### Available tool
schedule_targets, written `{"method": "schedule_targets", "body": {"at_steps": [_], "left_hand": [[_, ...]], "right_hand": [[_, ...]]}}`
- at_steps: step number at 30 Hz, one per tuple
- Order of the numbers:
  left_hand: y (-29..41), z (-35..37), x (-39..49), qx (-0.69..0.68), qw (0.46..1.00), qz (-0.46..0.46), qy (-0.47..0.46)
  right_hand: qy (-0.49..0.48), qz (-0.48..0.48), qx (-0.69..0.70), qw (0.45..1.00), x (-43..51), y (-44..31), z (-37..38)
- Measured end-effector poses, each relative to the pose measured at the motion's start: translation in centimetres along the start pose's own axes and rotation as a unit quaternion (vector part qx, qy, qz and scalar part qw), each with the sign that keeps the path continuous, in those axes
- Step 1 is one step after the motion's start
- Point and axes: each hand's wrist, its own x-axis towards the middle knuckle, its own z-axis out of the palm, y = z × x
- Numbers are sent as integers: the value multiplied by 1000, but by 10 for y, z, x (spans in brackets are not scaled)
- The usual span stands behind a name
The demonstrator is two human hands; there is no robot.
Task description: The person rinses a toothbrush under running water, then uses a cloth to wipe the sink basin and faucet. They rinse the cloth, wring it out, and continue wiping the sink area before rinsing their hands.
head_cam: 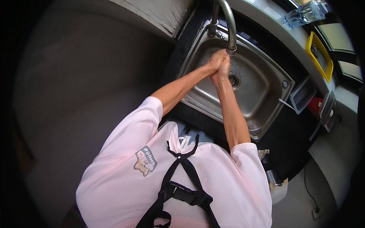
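My left hand [217, 60] and my right hand [224, 67] are pressed together, wet, just below the mouth of a curved metal faucet [232, 31]. They are over the upper left part of a stainless steel sink basin [253, 94]. The drain strainer [233, 82] shows just right of my right wrist. A small tap handle [219, 34] stands at the faucet's base. Whether anything lies between my palms is hidden, and the fingers overlap too closely to make out each one.
A yellow plastic basket [310, 54] and a clear plastic bottle [313, 12] are on the windowsill. Right of the sink are a clear plastic container [302, 95] and a red object [314, 105]. The dark countertop [291, 131] surrounds the sink. A cord hangs by a wall socket [316, 213].
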Motion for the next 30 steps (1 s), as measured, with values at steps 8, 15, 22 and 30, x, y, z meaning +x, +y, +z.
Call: {"method": "schedule_targets", "body": {"at_steps": [8,15,22,30], "left_hand": [[-19,-5,15,4,1000,13,10],[1,-22,-10,-675,689,-223,-145],[1,0,-7,-515,816,-254,-68],[39,-24,1,144,933,-195,-264]], "right_hand": [[-79,13,141,987,7,-1,-14],[-103,7,318,942,19,8,-1],[-39,-303,-416,856,39,16,-15],[-225,219,-458,831,23,-70,-18]]}}
